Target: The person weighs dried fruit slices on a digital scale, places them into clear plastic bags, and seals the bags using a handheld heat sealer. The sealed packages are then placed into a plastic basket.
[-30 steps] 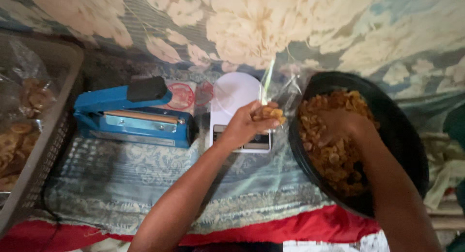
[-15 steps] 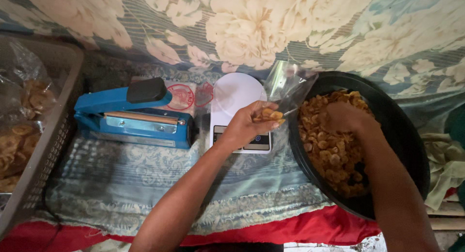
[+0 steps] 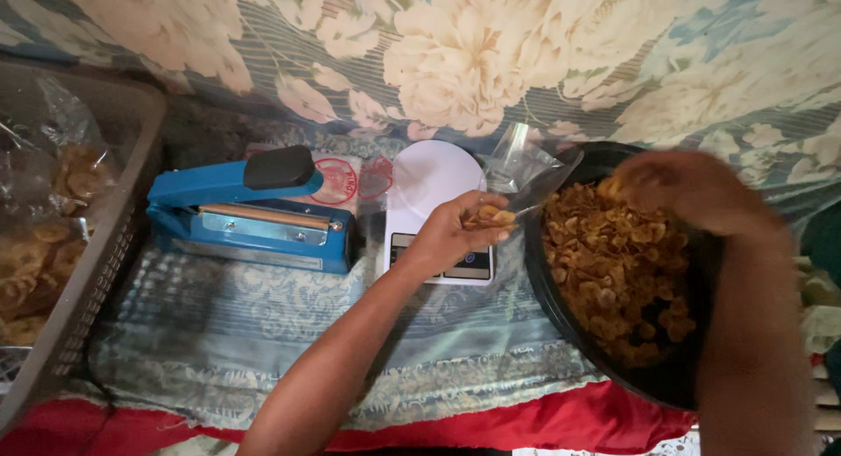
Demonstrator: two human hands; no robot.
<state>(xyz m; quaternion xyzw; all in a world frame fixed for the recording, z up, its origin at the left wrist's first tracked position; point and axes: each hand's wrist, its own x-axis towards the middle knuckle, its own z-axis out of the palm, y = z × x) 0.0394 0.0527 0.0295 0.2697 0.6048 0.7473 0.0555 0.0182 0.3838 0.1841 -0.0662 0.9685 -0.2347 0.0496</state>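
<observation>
My left hand point(image 3: 455, 233) holds a clear plastic bag point(image 3: 526, 171) over a white kitchen scale point(image 3: 434, 180); a few golden chips show at the bag's bottom by my fingers. My right hand point(image 3: 688, 189) is raised over the far side of a black bowl point(image 3: 569, 316) full of fried chips point(image 3: 618, 272), its fingers closed on a small handful of them. The hand is blurred. The bag's mouth points toward the bowl's rim.
A blue heat sealer point(image 3: 250, 211) with a black handle lies left of the scale on a patterned cloth point(image 3: 228, 325). A grey mesh basket point(image 3: 96, 254) at far left holds sealed bags of chips point(image 3: 35, 263). A floral fabric point(image 3: 455, 44) covers the back.
My right hand has lifted out of the chips and moved toward the bowl's far rim. The bag in my left hand has tilted and opened toward the bowl.
</observation>
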